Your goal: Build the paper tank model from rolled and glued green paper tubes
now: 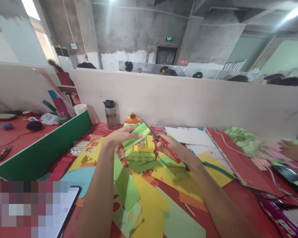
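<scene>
My left hand (125,135) grips a folded strip of bright green paper (138,135) between thumb and fingers, above the middle of the table. In my right hand (170,145) is a pair of scissors (169,150) with red-orange handles. Its blades point up and left and lie at the right edge of the green paper. Just below my hands stands a paper model (140,153), with a yellow body and a row of rolled green paper along its base. Behind the green paper, an orange paper roll (132,120) shows at the model's top.
Yellow sheets (149,201) and scraps cover the red table. A water bottle (111,114) stands by the white partition (151,96). A green board (47,148) borders the left; a tablet (73,198) lies near. At right, another person's hand (294,150) is near crumpled green paper (243,140).
</scene>
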`<action>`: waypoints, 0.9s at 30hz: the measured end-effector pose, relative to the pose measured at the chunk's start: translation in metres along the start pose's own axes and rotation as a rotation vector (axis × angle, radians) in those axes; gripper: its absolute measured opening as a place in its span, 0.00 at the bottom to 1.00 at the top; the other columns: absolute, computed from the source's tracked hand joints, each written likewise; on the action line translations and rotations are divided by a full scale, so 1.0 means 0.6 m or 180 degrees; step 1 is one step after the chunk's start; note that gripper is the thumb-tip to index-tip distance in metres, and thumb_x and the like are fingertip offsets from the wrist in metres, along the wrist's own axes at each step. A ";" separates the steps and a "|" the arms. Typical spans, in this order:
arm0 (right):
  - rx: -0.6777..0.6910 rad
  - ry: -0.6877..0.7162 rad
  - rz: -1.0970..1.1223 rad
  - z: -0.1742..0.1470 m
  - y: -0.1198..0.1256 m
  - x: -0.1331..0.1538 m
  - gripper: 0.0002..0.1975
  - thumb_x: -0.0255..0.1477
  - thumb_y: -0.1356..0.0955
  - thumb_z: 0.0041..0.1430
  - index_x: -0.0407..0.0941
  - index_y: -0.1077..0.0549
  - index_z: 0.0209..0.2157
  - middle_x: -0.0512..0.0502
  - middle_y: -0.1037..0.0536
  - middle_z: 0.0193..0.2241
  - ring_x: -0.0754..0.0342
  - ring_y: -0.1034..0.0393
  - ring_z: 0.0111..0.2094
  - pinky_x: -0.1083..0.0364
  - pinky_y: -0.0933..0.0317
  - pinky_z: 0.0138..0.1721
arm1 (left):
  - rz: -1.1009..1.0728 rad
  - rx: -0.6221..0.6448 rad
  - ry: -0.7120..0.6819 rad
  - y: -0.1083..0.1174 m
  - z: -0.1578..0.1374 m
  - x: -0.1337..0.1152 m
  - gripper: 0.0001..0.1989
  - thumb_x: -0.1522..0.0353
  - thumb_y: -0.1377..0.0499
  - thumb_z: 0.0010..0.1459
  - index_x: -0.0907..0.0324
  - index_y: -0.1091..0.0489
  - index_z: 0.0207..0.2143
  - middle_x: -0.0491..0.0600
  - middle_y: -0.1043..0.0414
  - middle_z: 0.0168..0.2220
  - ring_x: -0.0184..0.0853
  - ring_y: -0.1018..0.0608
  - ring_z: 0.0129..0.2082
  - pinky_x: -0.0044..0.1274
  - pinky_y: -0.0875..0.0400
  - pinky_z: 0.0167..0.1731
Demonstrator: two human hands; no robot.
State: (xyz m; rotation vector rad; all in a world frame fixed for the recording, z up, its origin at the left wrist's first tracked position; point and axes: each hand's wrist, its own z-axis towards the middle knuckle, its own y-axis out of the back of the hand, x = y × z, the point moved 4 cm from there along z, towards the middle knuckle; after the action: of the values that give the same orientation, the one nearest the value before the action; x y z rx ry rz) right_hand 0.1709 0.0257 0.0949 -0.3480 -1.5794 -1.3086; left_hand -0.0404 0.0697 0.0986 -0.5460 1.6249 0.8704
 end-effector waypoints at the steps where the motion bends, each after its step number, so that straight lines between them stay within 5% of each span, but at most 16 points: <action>1: -0.0033 0.0008 -0.0006 0.001 -0.001 0.000 0.20 0.49 0.35 0.62 0.46 0.33 0.42 0.50 0.30 0.30 0.55 0.36 0.28 0.57 0.42 0.29 | 0.0028 -0.0012 0.0009 0.000 0.000 0.000 0.15 0.58 0.34 0.53 0.62 0.20 0.33 0.51 0.21 0.27 0.30 0.23 0.24 0.17 0.33 0.23; 19: -0.0371 0.0082 -0.0394 0.005 -0.004 0.009 0.20 0.49 0.36 0.62 0.46 0.31 0.39 0.49 0.29 0.29 0.54 0.35 0.28 0.57 0.40 0.30 | -0.0146 0.0155 -0.0022 0.000 0.001 0.000 0.16 0.58 0.32 0.50 0.63 0.21 0.32 0.54 0.19 0.31 0.34 0.20 0.28 0.19 0.28 0.27; 27: -0.0325 0.0030 -0.0166 0.005 -0.008 0.011 0.19 0.49 0.35 0.61 0.46 0.32 0.38 0.51 0.30 0.27 0.56 0.38 0.25 0.58 0.44 0.25 | 0.0021 0.0179 0.0019 -0.010 -0.002 -0.009 0.14 0.58 0.34 0.51 0.61 0.21 0.28 0.49 0.21 0.26 0.30 0.23 0.23 0.17 0.34 0.20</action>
State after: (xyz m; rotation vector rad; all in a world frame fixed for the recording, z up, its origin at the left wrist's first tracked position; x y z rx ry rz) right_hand 0.1629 0.0244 0.0976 -0.3656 -1.5261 -1.4324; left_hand -0.0354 0.0646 0.1026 -0.5047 1.6524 0.8263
